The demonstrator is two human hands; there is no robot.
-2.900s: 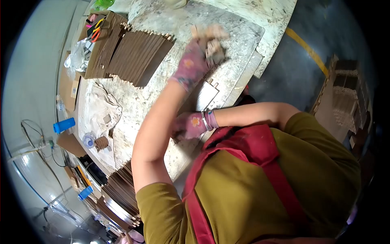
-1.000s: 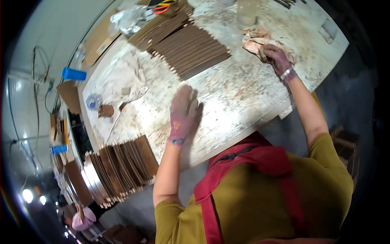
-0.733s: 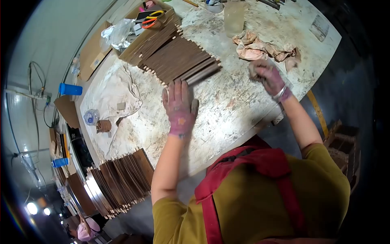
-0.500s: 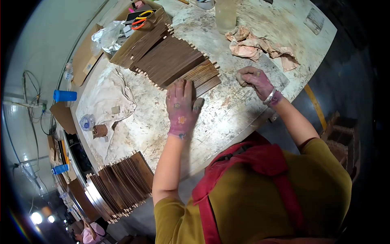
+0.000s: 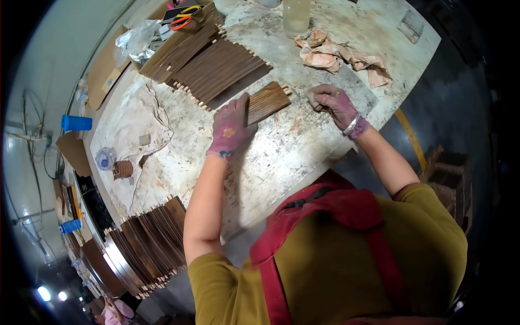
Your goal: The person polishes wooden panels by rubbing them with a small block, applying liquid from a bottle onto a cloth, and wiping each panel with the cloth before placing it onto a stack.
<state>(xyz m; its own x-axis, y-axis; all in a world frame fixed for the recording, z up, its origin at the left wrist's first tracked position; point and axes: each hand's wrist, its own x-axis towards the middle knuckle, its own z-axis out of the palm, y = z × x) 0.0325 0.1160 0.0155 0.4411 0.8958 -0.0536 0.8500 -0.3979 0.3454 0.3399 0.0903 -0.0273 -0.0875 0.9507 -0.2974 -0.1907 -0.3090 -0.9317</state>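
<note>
My left hand [image 5: 230, 127], in a purple flowered glove, grips the near-left end of a brown wooden slat [image 5: 268, 102] with pale dowel pegs at its far end. The slat lies apart from a row of similar dark slats [image 5: 227, 70], also with pegs at their ends, just beyond it. Right of the pegs, my right hand [image 5: 333, 106] hangs over the table, gloved, with its fingers curled into a pinch. What those fingers hold, if anything, cannot be made out.
A crumpled stained cloth [image 5: 341, 57] and a jar of cloudy liquid [image 5: 296, 19] stand beyond my right hand. A box with scissors [image 5: 184, 20] sits behind the slats. More pegged slats [image 5: 154, 235] are stacked at lower left, near a white cloth [image 5: 132, 116].
My left hand has drawn the slat away from the row, toward me, leaving a gap. My right hand stays close to the slat's pegged end. The whole view has shifted slightly.
</note>
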